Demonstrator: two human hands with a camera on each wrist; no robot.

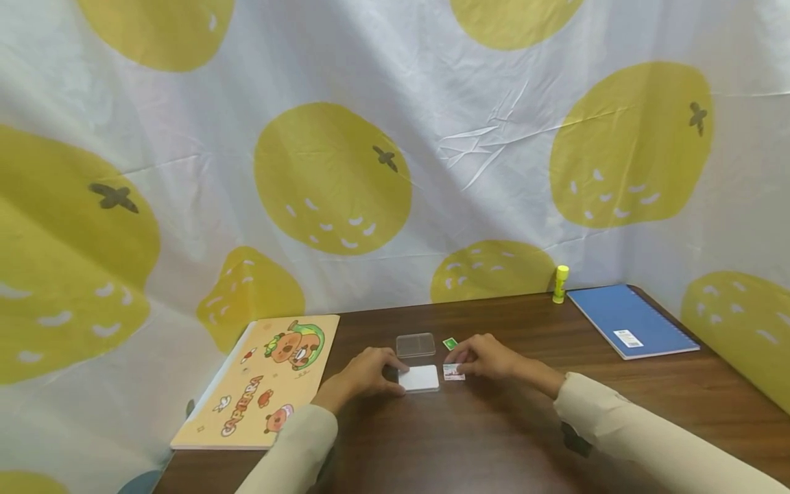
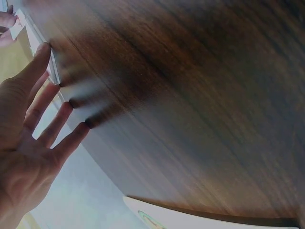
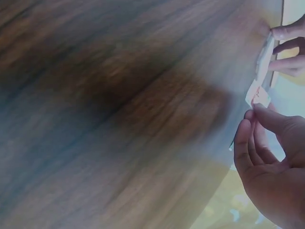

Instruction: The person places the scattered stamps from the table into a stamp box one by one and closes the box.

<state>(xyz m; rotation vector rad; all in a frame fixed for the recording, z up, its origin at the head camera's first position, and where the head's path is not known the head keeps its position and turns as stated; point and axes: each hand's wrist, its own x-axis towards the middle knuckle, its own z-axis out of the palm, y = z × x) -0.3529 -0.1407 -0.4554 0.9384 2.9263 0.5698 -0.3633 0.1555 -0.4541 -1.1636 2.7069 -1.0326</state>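
My left hand [image 1: 369,372] holds the left end of a shallow clear plastic case [image 1: 422,391] with white cards [image 1: 420,377] in it, thumb at the near corner and index finger at the far one. In the left wrist view, the other fingers [image 2: 58,121] reach out straight and spread. To the right of the case, my right hand [image 1: 487,357] pinches a small printed card [image 1: 453,375] between thumb and fingertips. In the right wrist view, the printed card [image 3: 258,94] lies close beside the case. A small green card [image 1: 450,343] is just beyond the right fingers.
A clear plastic lid [image 1: 415,345] rests behind the case. At the left is a cartoon-covered folder [image 1: 259,384]. A yellow glue stick [image 1: 560,284] stands at the back right beside a blue spiral notebook [image 1: 629,319]. A fruit-print curtain [image 1: 444,206] hangs behind the wooden table [image 1: 432,446].
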